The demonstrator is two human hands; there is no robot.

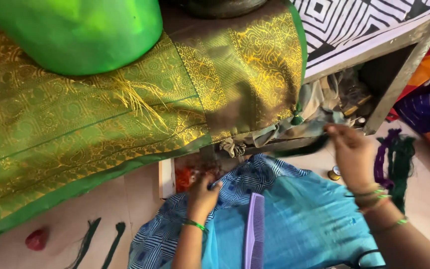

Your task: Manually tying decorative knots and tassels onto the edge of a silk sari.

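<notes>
Far left, on the floor [135, 199]: small red lump [37, 238], then two dark green thread bundles [100, 241] lying apart from each other.

Above them: green-and-gold silk cloth [75, 124] draped across most of the view, edge hanging down. Loose gold fringe threads [138, 99] splay out over it. Plain bright green fabric roll [80, 32] sits on top of it, upper left.

Centre: left hand [202, 194], fingers curled in and pressed together near a red-orange patch [185, 177] just below the cloth edge. Can't tell what it pinches, if anything. Green bangle [195, 225] on the wrist.

Just right of that: lilac comb [255, 231] lying on the blue patterned cloth [294, 219] over the lap.

Right: right hand [352, 157] raised, fingertips pinched on a dark thread strand [299, 148] that runs left toward a small green tassel [297, 119] at the silk's corner. Bangles on that wrist too.

Far right: bunch of purple and dark green threads [394, 159] on the floor, close beside the right wrist. Black-and-white patterned sheet [364, 20] upper right, on a frame with clutter under it.
</notes>
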